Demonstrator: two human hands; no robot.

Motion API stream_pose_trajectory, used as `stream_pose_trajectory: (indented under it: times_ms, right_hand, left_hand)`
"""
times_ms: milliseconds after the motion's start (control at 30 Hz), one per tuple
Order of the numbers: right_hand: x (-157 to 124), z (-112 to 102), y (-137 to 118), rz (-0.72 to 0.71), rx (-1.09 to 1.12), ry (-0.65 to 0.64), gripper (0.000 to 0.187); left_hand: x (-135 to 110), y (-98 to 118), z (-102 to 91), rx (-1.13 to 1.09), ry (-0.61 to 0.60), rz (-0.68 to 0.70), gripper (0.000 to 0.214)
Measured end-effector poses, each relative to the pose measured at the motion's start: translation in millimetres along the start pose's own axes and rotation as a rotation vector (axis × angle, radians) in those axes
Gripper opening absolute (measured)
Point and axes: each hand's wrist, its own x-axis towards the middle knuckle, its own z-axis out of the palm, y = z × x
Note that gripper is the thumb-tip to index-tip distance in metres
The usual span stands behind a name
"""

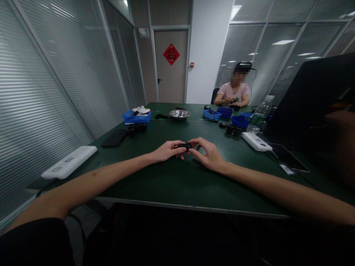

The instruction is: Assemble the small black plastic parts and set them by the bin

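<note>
A small black part (185, 146) is held just above the green table (172, 184) between both of my hands. My left hand (166, 150) pinches its left end with closed fingers. My right hand (206, 152) grips the right end, thumb and forefinger closed on it and the other fingers curled. What kind of part it is I cannot make out. Both forearms stretch out over the table from the near edge.
On the left lie a white power strip (69, 162), a black phone (114, 137), black parts (137, 129) and a blue bin (136, 116). A metal bowl (179, 114), blue trays (219, 112), a water bottle (259, 115), another white strip (256, 141) and a dark monitor (313, 99) stand further off. A person (233, 94) works at the far end.
</note>
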Motion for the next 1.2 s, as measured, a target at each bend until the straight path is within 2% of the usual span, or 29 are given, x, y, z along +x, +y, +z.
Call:
stream_pose_trajectory:
  times_ms: [1200]
  right_hand:
    - [-1.3, 3.6, 4.0, -0.129, 0.046, 0.003, 0.027]
  left_hand:
    - [1.7, -3.3, -0.4, 0.016, 0.013, -0.033, 0.055]
